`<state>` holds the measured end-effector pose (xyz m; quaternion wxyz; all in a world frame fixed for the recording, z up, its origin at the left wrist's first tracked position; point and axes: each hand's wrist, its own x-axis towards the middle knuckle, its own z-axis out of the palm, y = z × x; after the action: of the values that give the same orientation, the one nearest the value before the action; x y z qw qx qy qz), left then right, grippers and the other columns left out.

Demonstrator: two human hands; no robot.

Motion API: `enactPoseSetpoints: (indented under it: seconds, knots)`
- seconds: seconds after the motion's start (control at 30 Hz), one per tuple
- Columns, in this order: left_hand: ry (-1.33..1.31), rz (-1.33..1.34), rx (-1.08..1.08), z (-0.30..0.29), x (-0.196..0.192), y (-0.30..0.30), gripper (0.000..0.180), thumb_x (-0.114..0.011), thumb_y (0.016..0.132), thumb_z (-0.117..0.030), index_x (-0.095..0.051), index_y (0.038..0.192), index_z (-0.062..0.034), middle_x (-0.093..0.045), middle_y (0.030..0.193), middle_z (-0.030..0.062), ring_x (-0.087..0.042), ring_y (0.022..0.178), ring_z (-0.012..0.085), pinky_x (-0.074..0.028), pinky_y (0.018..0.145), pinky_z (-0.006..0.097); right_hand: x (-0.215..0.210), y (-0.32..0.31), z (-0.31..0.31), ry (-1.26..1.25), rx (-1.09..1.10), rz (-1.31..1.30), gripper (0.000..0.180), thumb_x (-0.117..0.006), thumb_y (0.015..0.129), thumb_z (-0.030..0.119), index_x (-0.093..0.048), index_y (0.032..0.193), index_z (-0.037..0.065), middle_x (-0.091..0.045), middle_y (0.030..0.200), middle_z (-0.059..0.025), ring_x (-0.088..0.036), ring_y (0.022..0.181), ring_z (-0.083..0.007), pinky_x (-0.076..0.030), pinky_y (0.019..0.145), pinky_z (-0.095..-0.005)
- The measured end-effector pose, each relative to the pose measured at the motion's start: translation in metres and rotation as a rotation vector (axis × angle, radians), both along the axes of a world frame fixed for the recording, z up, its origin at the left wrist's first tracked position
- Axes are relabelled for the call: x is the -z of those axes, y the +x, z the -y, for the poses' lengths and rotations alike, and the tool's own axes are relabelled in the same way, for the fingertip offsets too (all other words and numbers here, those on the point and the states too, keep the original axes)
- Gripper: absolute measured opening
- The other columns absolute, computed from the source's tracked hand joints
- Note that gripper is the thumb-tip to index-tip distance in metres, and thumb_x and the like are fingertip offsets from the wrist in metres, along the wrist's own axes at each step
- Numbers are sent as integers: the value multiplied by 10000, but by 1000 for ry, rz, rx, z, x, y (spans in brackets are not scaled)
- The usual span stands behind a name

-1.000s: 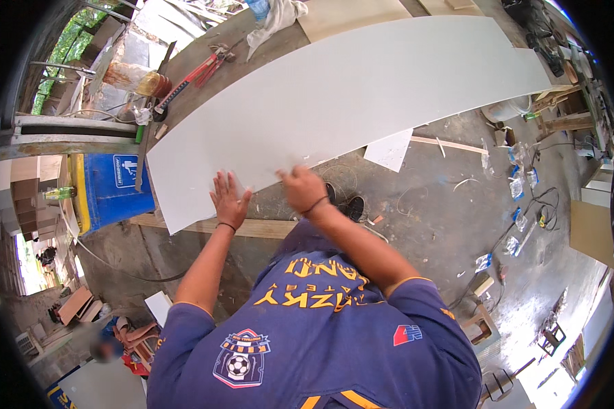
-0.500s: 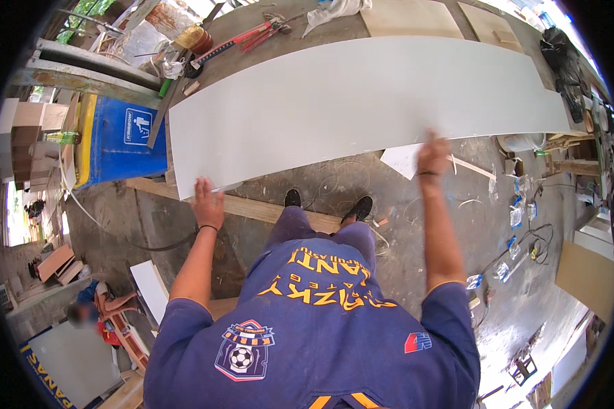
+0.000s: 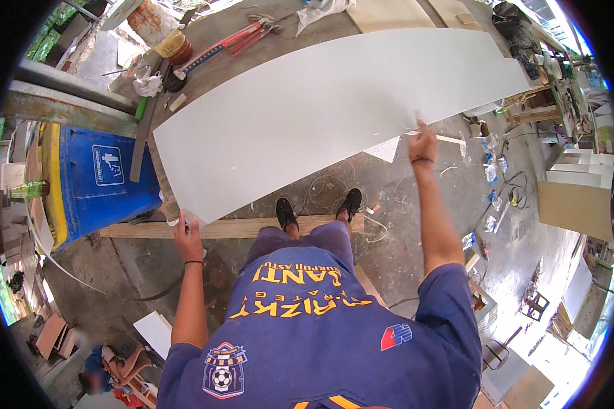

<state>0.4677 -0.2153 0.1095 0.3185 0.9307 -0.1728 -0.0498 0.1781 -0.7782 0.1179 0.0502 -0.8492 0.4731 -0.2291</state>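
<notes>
A long white panel [image 3: 320, 116] lies across a bench in front of me, its near edge slanting up to the right. At the panel's near left corner, my left hand [image 3: 188, 240] is closed with its fingertips on the corner. Over by the right part of the near edge is my right hand [image 3: 424, 144], index finger stretched toward the panel and slightly blurred. I see nothing in that hand. Under the edge beside it, a white offcut [image 3: 385, 149] pokes out.
A blue bin [image 3: 92, 184] with a yellow rim stands left. Red bolt cutters [image 3: 222, 51] and a brown cup [image 3: 177, 46] lie beyond the panel. A wooden plank [image 3: 239, 228] runs by my feet. Cables [image 3: 515, 187] and small packets litter the right floor. Another person [image 3: 102, 365] sits lower left.
The view has shifted, and the panel now sits at a steeper slant. My left hand has gone from lying flat on the corner to gripping it. My right hand stays along the near edge.
</notes>
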Motion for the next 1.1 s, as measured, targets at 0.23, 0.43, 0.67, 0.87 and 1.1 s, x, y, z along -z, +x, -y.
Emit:
enactPoseSetpoints:
  seconds: [0.23,0.43,0.67,0.87,1.1]
  knots:
    - [-655,-865,-283,-17,7,16,302,-676,852,-201,-534,1082,-67,-621,894,36,-591,774,110,-460,643,226,9,91,-214,35,-470,195,452,-545,719,66,-591,1166,111,-552,793,-135,-542,781,-301,-467,685,-399]
    - [-626,-1044,-277,-24,-4,14,295,-613,890,-307,-539,1090,-103,-611,927,4,-607,795,143,-477,672,310,-25,117,-274,311,-531,286,349,-525,694,12,-672,1004,81,-583,781,-126,-560,744,-300,-477,652,-403]
    - [-552,-1027,-323,-24,-18,10,311,-569,914,-311,-539,1156,-118,-618,1007,-2,-609,876,142,-501,714,333,2,32,-71,-87,-83,55,452,-514,754,-33,-600,1175,105,-588,807,-129,-568,728,-296,-478,669,-387]
    - [-500,-761,-613,-7,-10,-12,253,-611,886,-275,-551,1096,-146,-609,972,-30,-587,866,117,-484,715,320,11,114,-276,191,-498,58,405,-528,711,41,-663,1074,159,-642,972,-94,-614,867,-282,-514,764,-384]
    - [-885,-930,-712,-27,3,-17,178,-660,854,-258,-558,978,-180,-595,896,-44,-593,875,128,-482,758,354,-15,70,-148,306,-356,211,435,-507,736,-13,-620,1130,132,-571,840,-157,-552,741,-312,-485,684,-412]
